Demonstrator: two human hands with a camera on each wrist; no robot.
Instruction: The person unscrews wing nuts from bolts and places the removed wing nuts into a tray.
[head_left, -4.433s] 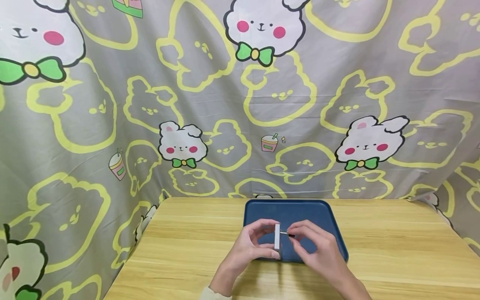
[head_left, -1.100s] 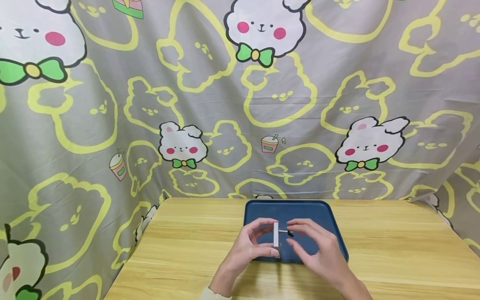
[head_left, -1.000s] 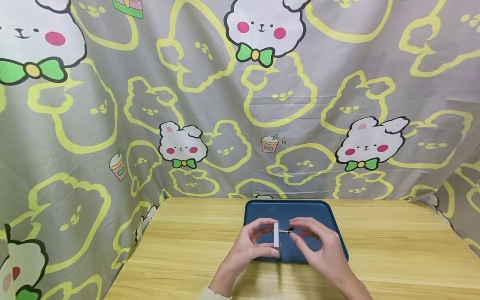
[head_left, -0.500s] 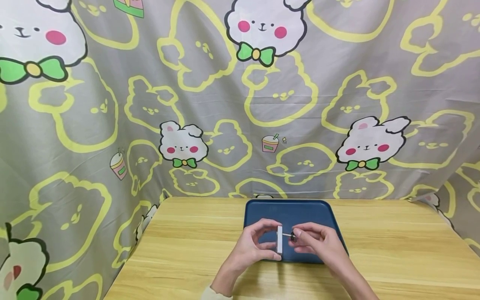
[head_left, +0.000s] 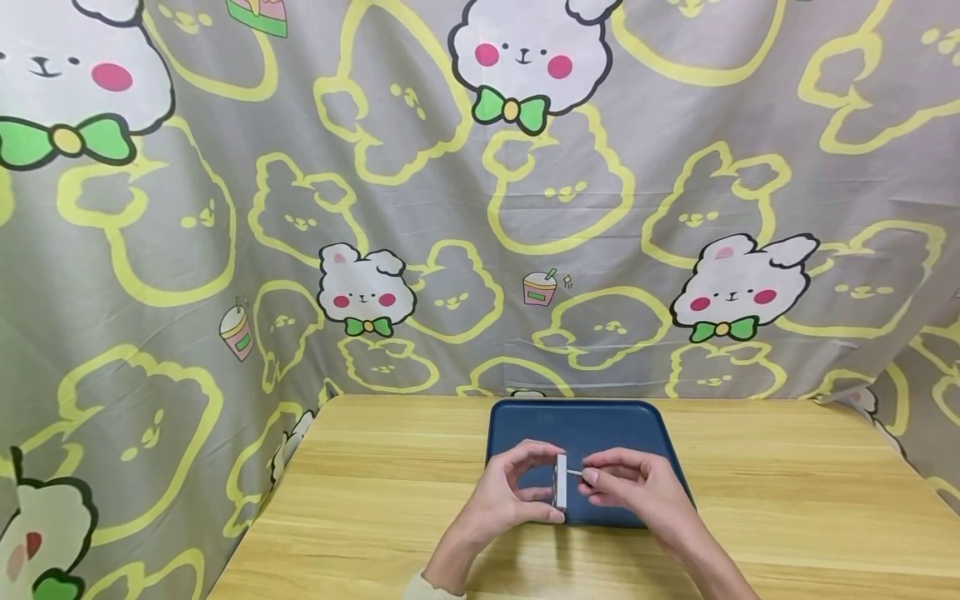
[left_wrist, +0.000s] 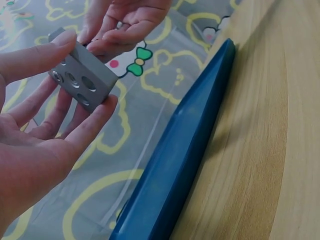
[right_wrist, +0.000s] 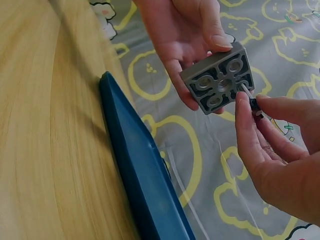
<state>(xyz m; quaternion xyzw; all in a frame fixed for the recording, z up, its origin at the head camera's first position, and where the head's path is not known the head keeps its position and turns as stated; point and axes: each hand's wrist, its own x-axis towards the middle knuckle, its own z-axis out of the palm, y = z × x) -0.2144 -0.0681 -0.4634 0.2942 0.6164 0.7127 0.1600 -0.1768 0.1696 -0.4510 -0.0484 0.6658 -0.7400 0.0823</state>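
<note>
My left hand [head_left: 495, 496] holds a small square grey metal block [head_left: 561, 483] upright by opposite edges, between thumb and fingers. Round holes show on one face of the block [left_wrist: 82, 80] in the left wrist view. Its other face, in the right wrist view, has ringed recesses at the corners and centre. A thin threaded screw [right_wrist: 245, 90] stands in one corner hole on that side. My right hand [head_left: 637, 483] pinches the screw's outer end, where a black part [right_wrist: 254, 105] shows between thumb and fingers. In the head view the fingers hide that black part.
A dark blue tray [head_left: 570, 425] lies on the wooden table [head_left: 375, 483] beneath and beyond both hands. Grey patterned cloth [head_left: 450, 208] hangs behind the table and along its left side.
The right hand's fingers were apart around the screw's black end about a second ago; now they pinch it, thumb turned over nearer the camera. The left hand and block have shifted slightly right.
</note>
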